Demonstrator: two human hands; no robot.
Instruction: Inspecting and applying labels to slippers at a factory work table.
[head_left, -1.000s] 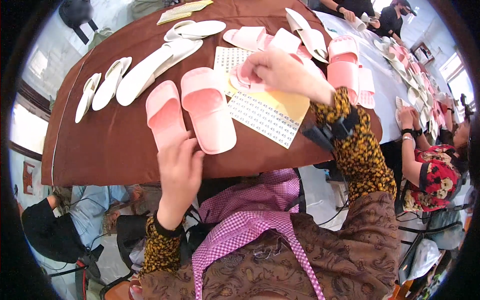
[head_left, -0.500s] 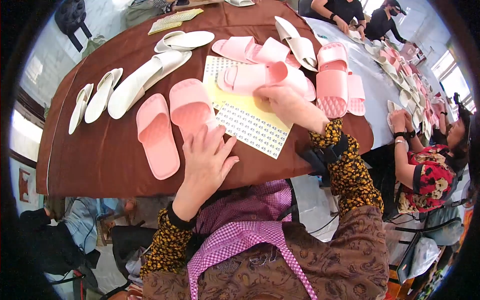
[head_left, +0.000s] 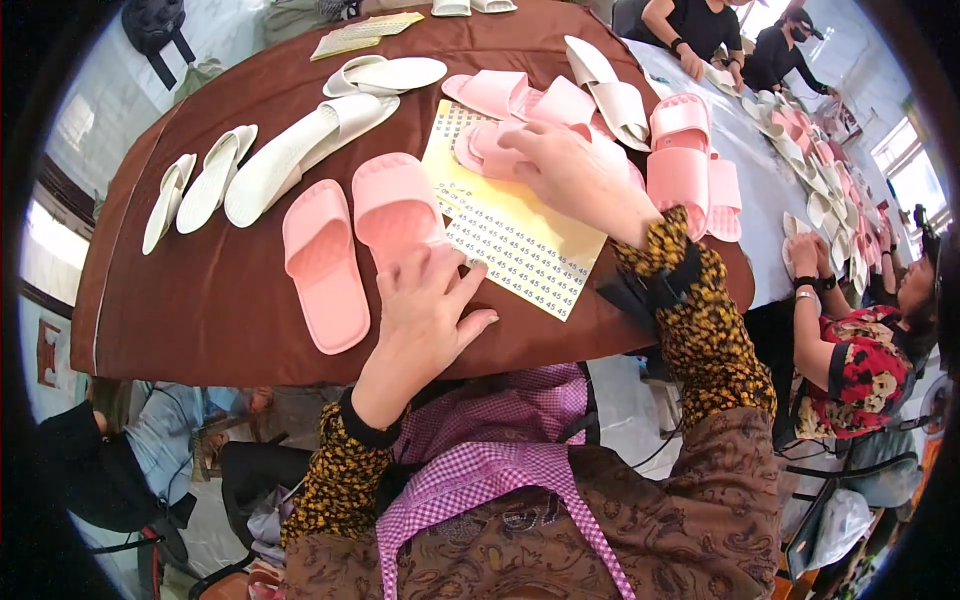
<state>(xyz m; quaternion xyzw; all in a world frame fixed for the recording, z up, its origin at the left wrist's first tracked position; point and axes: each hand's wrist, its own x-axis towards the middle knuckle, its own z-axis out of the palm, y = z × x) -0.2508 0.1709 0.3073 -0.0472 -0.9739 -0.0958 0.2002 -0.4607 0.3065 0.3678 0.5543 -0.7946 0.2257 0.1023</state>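
My left hand [head_left: 423, 315] lies with spread fingers over the heel of a pink slipper [head_left: 395, 205], its fingertips touching it. Beside that one is another pink slipper [head_left: 325, 270]. Across a third pink slipper [head_left: 480, 148] reaches my right hand [head_left: 565, 180], fingers bent over it; the hand hides its middle and most of the fingertips. That slipper rests on the upper part of a yellow-backed sheet of small printed stickers [head_left: 515, 255].
On the brown tablecloth [head_left: 200, 320], several white slippers [head_left: 270, 180] lie at left. More pink slippers [head_left: 680, 175] and a white slipper [head_left: 615, 100] sit at right. Other sticker sheets [head_left: 365, 33] lie at the back. Co-workers handle slippers at a neighbouring table [head_left: 690, 75].
My right hand has moved from the near edge of the pink slipper up and over it. My left hand stays on its slipper. The whole view has shifted slightly.
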